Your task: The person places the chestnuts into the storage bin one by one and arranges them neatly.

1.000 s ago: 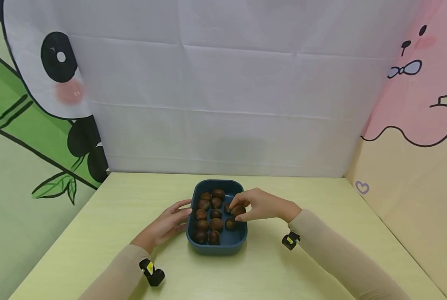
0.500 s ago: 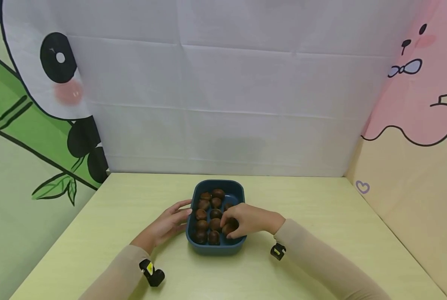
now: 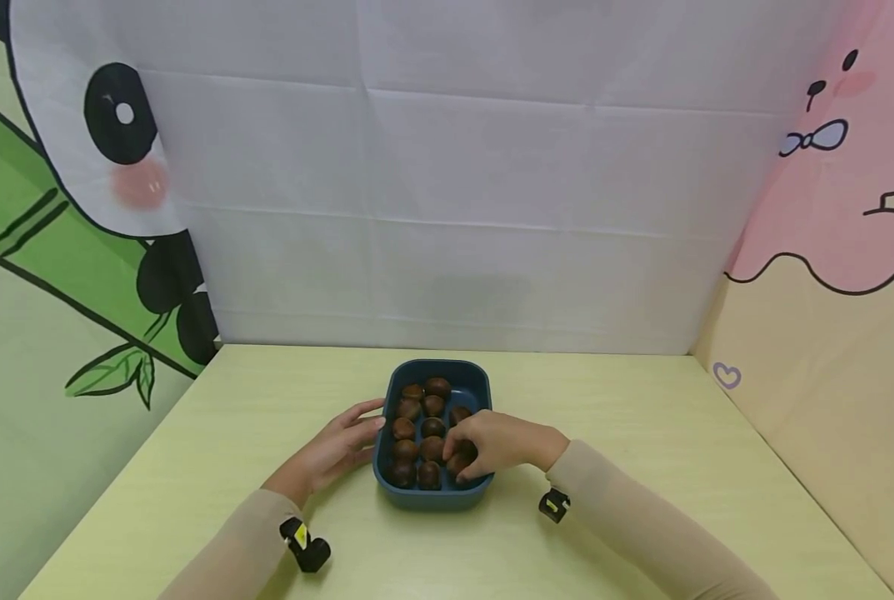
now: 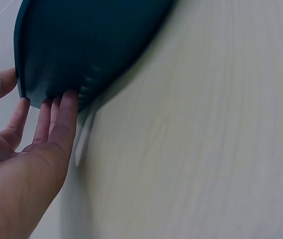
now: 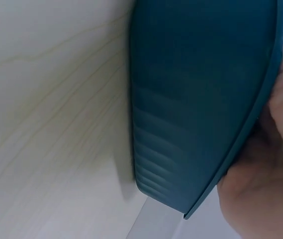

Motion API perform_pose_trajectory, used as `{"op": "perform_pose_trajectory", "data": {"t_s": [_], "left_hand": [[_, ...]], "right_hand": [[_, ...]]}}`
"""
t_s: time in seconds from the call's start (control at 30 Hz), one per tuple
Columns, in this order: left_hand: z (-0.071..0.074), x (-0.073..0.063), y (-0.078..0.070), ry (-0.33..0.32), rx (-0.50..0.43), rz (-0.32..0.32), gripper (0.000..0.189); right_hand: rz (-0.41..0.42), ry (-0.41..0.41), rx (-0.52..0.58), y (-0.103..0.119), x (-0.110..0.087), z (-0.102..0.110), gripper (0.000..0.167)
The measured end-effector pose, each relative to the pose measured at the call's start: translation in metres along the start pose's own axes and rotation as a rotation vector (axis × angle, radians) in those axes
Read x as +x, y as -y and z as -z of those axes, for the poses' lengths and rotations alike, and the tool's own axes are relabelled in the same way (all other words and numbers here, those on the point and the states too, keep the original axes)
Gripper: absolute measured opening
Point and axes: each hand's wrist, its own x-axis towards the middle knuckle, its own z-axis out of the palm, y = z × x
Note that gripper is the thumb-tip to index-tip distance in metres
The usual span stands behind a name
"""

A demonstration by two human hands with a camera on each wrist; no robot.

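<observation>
A dark blue rectangular tray (image 3: 437, 501) with rounded corners holds several brown chestnuts (image 3: 433, 427) in rough columns. My left hand (image 3: 336, 454) touches the tray's left side with nearly straight fingers; in the left wrist view its fingertips (image 4: 69, 99) press against the outer wall. My right hand (image 3: 505, 442) reaches over the right rim, thumb and fingers pinching a chestnut (image 3: 457, 464) low in the right column. In the right wrist view the tray's wall (image 5: 196, 99) hides the fingertips and the chestnut.
The tray stands on a pale yellow table (image 3: 282, 383). A white cloth (image 3: 461, 208) hangs behind it. Printed walls with a panda (image 3: 120, 117) and a pink animal (image 3: 851, 192) flank the table. Small black cameras (image 3: 307, 547) sit on both wrists.
My right hand has carried the chestnut from the right column's middle down towards the tray's front right, keeping its pinch. The left hand and the tray have stayed put.
</observation>
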Motion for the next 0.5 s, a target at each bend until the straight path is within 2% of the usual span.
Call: {"op": "perform_pose_trajectory", "data": {"t_s": [0.23, 0.5], "left_hand": [[0.0002, 0.0007, -0.0005, -0.002, -0.010, -0.005, 0.062], [-0.0011, -0.0003, -0.0011, -0.005, -0.011, -0.005, 0.062]], "right_hand": [[-0.047, 0.011, -0.013, 0.0033, 0.0020, -0.0009, 0.023], [-0.039, 0.016, -0.010, 0.0031, 0.0017, -0.0002, 0.026]]}}
